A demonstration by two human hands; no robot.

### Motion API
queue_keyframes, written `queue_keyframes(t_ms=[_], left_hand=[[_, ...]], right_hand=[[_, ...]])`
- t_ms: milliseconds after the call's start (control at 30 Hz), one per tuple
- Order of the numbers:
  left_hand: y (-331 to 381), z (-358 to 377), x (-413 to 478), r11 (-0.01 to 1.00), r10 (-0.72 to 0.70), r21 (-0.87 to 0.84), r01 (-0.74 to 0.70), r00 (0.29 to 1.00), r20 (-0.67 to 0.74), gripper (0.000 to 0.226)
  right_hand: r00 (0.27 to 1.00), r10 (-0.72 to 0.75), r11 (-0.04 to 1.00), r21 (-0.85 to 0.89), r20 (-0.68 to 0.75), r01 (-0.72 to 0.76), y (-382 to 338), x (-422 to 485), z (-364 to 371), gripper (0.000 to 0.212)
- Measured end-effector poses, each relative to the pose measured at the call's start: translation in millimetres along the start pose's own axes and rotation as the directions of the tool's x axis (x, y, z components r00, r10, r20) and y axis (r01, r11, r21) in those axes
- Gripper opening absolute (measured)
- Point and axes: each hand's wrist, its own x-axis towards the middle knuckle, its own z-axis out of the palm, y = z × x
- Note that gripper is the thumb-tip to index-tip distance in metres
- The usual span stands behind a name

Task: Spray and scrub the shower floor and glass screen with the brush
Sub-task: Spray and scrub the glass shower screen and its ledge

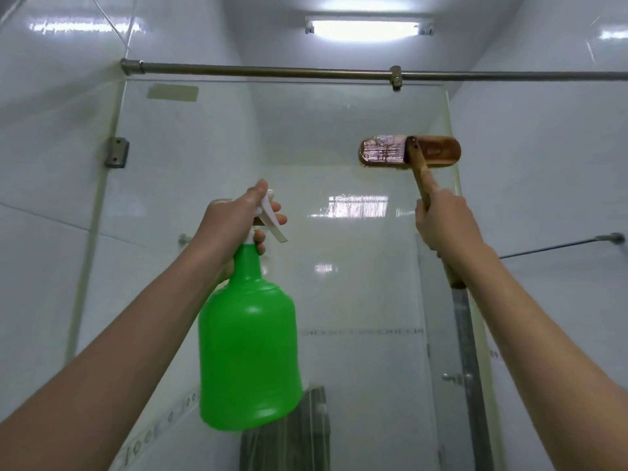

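The glass screen [306, 137] stands upright straight ahead of me, filling the middle of the head view. My left hand [231, 226] grips the white trigger head of a green spray bottle [249, 351], held up in front of the glass with fingers on the trigger. My right hand [441, 222] holds the wooden handle of a scrubbing brush [409, 153], index finger laid along the handle. The brush head sits flat against the upper right part of the glass, near its right edge. The shower floor is out of sight.
A metal rail [272, 70] runs across above the glass, clamped to it at the top right. A hinge bracket [116, 152] holds the glass's left edge. White tiled walls close in on both sides. A ceiling lamp [368, 28] glares overhead. A thin bar [560, 246] juts from the right wall.
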Motion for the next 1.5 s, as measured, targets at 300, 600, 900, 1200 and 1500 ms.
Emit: queue_keyframes(t_ms=[300, 600, 900, 1200, 1500], left_hand=[[-2.4, -8.7, 2.5, 1.0, -0.005, -0.014, 0.006, 1.0, 0.015, 0.037], [-10.5, -31.7, 10.0, 1.0, 0.01, -0.007, -0.011, 0.999, -0.032, 0.037], [-14.9, -49.0, 17.3, 0.999, 0.021, 0.045, -0.017, 0.996, -0.09, 0.039], [-13.5, -84.5, 7.9, 0.984, 0.116, 0.158, -0.086, 0.975, -0.192, 0.04], [-16.5, -128.9, -16.5, 0.967, 0.143, 0.244, -0.073, 0.949, -0.281, 0.04]], right_hand=[[0.992, 0.127, 0.992, 0.015, 0.017, -0.128, -2.3, -74.4, 33.2, 0.07], [0.989, 0.121, 0.992, 0.014, 0.081, -0.123, -27.9, -112.3, 45.2, 0.079], [0.998, -0.015, 0.999, 0.03, 0.065, 0.013, -54.4, -15.5, 35.2, 0.083], [0.97, -0.202, 0.978, -0.024, 0.135, 0.207, -114.4, 44.8, 30.2, 0.072], [0.983, -0.17, 0.985, 0.001, 0.068, 0.17, -145.6, -6.0, 80.5, 0.08]])
